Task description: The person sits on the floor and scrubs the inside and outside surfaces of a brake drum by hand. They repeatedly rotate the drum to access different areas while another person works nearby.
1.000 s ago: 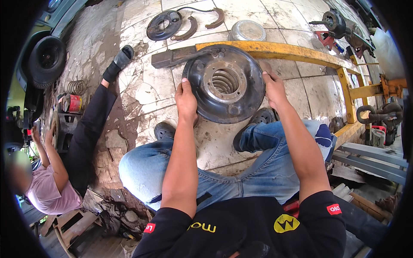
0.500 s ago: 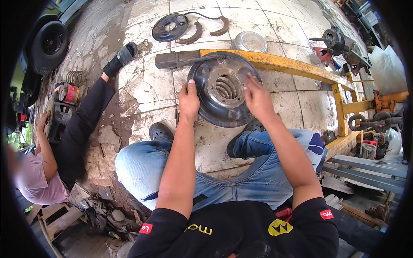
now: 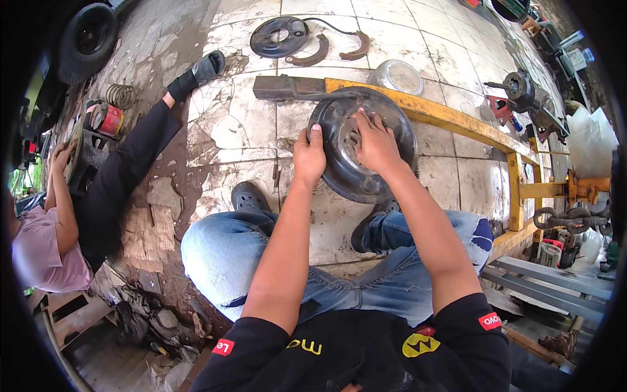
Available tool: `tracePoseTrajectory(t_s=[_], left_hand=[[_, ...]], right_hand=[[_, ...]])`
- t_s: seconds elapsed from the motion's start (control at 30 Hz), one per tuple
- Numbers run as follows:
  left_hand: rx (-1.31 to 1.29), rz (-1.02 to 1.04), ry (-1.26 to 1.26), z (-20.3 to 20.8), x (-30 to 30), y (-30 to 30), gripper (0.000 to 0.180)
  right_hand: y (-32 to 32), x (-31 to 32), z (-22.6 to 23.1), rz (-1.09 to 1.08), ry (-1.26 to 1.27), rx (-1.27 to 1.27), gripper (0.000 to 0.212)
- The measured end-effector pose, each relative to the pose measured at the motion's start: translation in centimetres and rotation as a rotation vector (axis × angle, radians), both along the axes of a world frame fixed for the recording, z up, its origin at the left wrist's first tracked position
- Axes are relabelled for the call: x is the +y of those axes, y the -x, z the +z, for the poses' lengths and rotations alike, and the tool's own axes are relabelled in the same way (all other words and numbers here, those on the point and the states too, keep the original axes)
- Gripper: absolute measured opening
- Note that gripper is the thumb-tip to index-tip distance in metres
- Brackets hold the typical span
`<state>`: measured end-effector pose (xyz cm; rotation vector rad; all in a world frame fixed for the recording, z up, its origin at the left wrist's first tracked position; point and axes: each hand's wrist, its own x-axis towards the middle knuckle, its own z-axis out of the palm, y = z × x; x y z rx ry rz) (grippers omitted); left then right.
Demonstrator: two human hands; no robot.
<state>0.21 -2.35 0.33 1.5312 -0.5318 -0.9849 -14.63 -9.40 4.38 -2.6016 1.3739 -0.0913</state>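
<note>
In front of my knees is a round black brake backing plate (image 3: pixel 346 175), tilted toward me beside the yellow steel frame (image 3: pixel 457 124). My left hand (image 3: pixel 309 157) grips its left rim, thumb on the face and fingers passing behind. Over the plate's central hole lies my right hand (image 3: pixel 377 145), fingers bent and pressed to the metal ring there. Whatever is under those fingertips is hidden. Most of the hole is covered by the hand.
Beyond lie another backing plate (image 3: pixel 279 37), two curved brake shoes (image 3: pixel 354 47) and a round silvery pan (image 3: pixel 396 77). A person (image 3: pixel 55 242) sits at left near a coil spring (image 3: pixel 121 96). A chain (image 3: pixel 571 219) hangs at right.
My right hand has slid from the right of the plate's hole to over it; a small dark flat piece showed at its fingertips before. My left hand keeps the rim. The view has shifted slightly.
</note>
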Motion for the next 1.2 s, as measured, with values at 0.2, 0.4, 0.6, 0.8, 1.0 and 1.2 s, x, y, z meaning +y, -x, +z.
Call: tracePoseTrajectory(t_s=[0.2,0.4,0.6,0.8,1.0,1.2], left_hand=[[-0.049,0.112,0.022,-0.6,0.0,0.0,0.050],[0.063,0.002,-0.026,2.1,0.0,0.6,0.059],[-0.069,0.113,-0.062,0.1,-0.6,0.3,0.051],[-0.003,-0.010,-0.070,2.1,0.4,0.4,0.065],[-0.094,0.017,-0.009,0.9,-0.2,0.4,0.053],[-0.073,0.060,-0.021,0.6,-0.3,0.4,0.054]], right_hand=[[0.0,0.8,-0.5,0.052,0.024,0.016,0.057],[0.2,0.0,0.0,0.055,-0.018,0.084,0.059],[0.2,-0.3,0.1,0.107,-0.002,0.138,0.061],[0.3,0.0,0.6,0.127,-0.076,0.229,0.072],[0.0,-1.1,1.1,0.081,-0.173,0.191,0.082],[1.2,-1.6,1.3,0.224,-0.271,0.193,0.084]])
